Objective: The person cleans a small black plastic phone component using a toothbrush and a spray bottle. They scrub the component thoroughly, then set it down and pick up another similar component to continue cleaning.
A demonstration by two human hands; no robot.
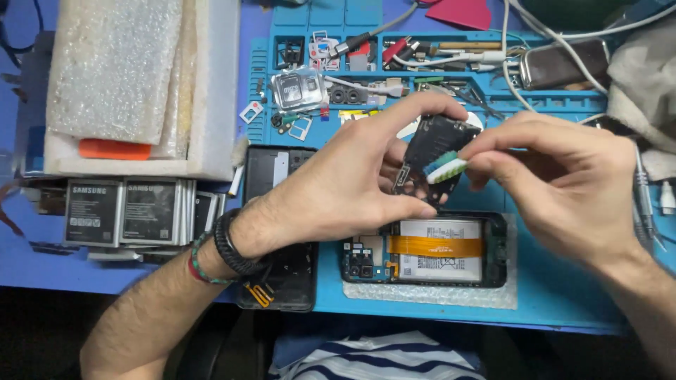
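My left hand point(345, 186) pinches a small black plastic cover plate point(433, 144) between thumb and fingers, holding it up above the mat. My right hand point(563, 183) grips a toothbrush with a white head and green bristles point(445, 167), its bristles pressed against the plate. Directly below lies an opened phone point(496, 250) with its back off, showing a white battery and an orange flex cable point(436, 245). The phone rests on a strip of bubble wrap point(429, 294) on the blue work mat point(563, 295).
A black phone back shell point(271, 169) lies under my left wrist. A row of phone batteries point(123, 211) stands at the left below a foam-lined box point(134, 84). Mat trays at the top hold small parts point(303, 88), tools and white cables point(521, 63).
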